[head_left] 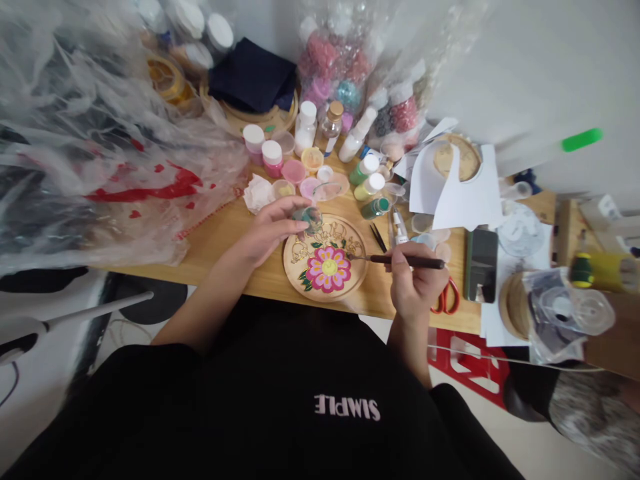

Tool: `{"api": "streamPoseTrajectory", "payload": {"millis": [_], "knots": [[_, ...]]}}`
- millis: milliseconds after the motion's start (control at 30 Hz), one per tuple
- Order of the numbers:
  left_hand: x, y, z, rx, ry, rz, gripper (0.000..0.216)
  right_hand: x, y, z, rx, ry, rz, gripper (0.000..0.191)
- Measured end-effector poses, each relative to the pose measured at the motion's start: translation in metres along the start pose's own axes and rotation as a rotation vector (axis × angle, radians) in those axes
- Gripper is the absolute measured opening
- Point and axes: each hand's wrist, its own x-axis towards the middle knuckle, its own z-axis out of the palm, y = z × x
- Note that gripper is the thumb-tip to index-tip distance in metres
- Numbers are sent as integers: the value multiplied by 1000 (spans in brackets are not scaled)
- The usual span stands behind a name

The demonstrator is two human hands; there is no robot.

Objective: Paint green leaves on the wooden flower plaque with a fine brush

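Note:
A round wooden disc (345, 283) lies at the front edge of the table, painted with a pink flower with a yellow centre and green leaves. My left hand (273, 230) is closed round a small clear cup of paint (307, 216) held over the disc's upper left rim. My right hand (415, 283) pinches a thin dark brush (410, 261) whose tip points left and touches the disc's right side.
Small paint pots and bottles (310, 160) crowd the table behind the disc. Crumpled plastic bags (100, 167) fill the left. White paper (460, 187), tweezers (377, 237), a dark phone (483, 263) and red scissors (447, 297) lie to the right. A red stool (470, 367) stands below.

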Motion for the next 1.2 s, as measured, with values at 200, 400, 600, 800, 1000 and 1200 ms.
{"api": "streamPoseTrajectory", "payload": {"millis": [200, 400, 600, 800, 1000, 1200], "knots": [[0, 0, 0, 2, -3, -1, 30, -1, 4, 1, -22, 8, -9, 13], [1, 1, 2, -11, 6, 1, 30, 1, 4, 1, -39, -2, -12, 17], [0, 1, 2, -17, 4, -2, 30, 0, 4, 1, -2, 40, 0, 15], [0, 2, 3, -21, 9, 1, 30, -1, 6, 2, -32, 34, 28, 16], [0, 1, 2, -19, 3, 6, 30, 0, 5, 2, -1, 20, -33, 16], [0, 1, 2, -10, 11, -4, 31, 1, 1, 0, 6, 17, -20, 15]]}}
